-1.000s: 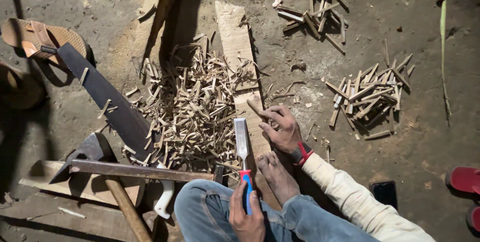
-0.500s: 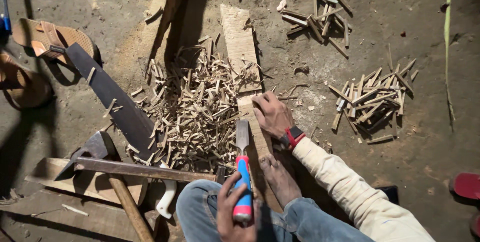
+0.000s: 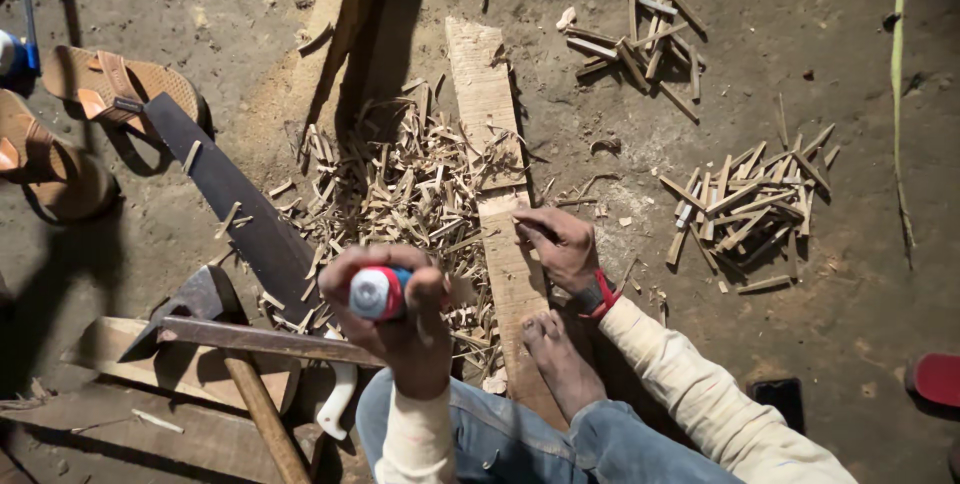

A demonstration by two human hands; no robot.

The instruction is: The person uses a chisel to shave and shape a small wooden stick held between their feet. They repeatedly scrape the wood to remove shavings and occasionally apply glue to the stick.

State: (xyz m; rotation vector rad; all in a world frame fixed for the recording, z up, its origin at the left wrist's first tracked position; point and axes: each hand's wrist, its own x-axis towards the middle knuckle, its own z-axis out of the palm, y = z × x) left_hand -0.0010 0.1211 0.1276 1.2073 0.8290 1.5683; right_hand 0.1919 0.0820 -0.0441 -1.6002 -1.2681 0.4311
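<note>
On the dirt floor, a chisel [image 3: 379, 293] is gripped raised in the closed left hand [image 3: 405, 319], while the plank [image 3: 497, 184] is steadied by the right hand's [image 3: 558, 247] fingers and a bare foot [image 3: 560, 362].

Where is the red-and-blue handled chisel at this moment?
In the head view, the red-and-blue handled chisel is raised at lower centre in the left hand, over the wood shavings.

Left hand [image 3: 400, 314] is raised toward the camera, fingers curled tight in a fist, sleeve pale; right hand [image 3: 558, 244] lies low, palm down, fingers bent; right arm stretches forward; a bare foot [image 3: 560, 364] rests beside it.
</note>
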